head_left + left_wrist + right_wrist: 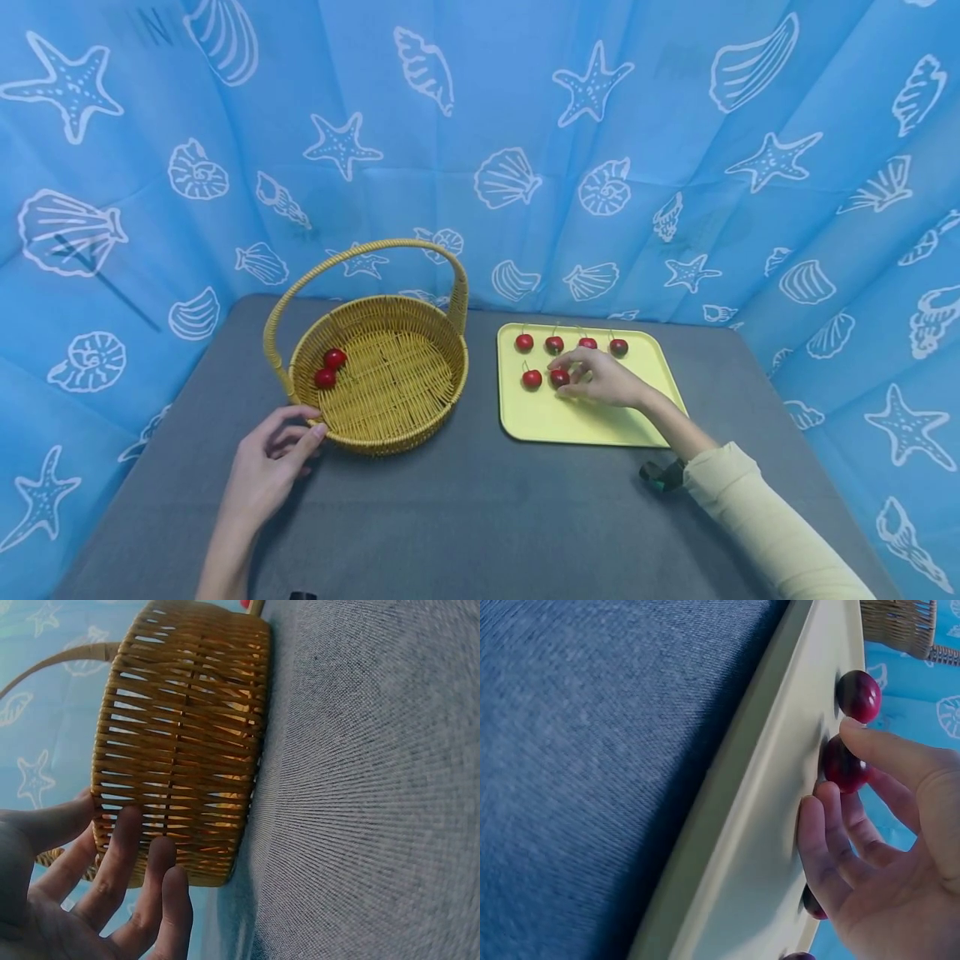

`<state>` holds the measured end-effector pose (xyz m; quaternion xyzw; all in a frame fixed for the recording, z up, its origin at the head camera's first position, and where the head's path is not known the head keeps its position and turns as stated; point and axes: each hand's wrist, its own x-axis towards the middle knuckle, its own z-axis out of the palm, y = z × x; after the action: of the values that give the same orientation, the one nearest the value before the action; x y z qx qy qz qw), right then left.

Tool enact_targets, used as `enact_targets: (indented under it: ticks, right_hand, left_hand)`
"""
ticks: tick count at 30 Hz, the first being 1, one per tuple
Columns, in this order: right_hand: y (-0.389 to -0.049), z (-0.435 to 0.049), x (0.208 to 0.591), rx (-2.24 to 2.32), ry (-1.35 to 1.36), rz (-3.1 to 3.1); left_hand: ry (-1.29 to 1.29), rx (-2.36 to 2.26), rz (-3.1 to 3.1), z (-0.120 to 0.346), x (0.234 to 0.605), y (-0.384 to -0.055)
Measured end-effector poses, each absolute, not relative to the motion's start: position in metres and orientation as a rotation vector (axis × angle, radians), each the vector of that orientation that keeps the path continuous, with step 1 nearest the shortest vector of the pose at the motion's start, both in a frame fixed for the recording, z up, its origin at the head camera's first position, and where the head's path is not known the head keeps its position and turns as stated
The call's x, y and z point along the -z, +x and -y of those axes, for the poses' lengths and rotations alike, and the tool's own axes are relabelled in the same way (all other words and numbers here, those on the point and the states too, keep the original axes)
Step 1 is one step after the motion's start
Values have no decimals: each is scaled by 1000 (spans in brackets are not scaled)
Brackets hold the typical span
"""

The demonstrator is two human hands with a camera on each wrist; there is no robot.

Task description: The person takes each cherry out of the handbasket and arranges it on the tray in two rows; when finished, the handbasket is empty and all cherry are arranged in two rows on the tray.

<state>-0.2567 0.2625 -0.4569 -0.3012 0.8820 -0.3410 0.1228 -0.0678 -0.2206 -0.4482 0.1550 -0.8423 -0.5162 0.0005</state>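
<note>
A yellow wicker basket (382, 433) with a tall arched handle stands left of centre, and two red cherries (330, 369) lie inside it at the left. My left hand (270, 462) pinches the basket's near-left rim between thumb and index finger; in the left wrist view its other fingers (112, 881) spread beside the woven wall. Over the pale yellow tray (615, 425), my right hand (603, 379) pinches a dark red cherry (846, 766) between thumb and fingers, low at the tray surface. Another cherry (532, 380) sits just left of it.
Several more stemmed cherries (554, 345) form a row along the tray's back, partly behind my right hand. A small black object (662, 475) lies by the right sleeve. The grey tabletop (465, 517) ends at a blue shell-patterned curtain (525, 100).
</note>
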Motion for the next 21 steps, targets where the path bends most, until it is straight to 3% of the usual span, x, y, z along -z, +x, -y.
enact_targets:
  ticks: [21]
  right_hand:
    - [-252, -251, 412, 1128, -901, -2509]
  left_hand:
    - [497, 1589, 2668, 220, 450, -68]
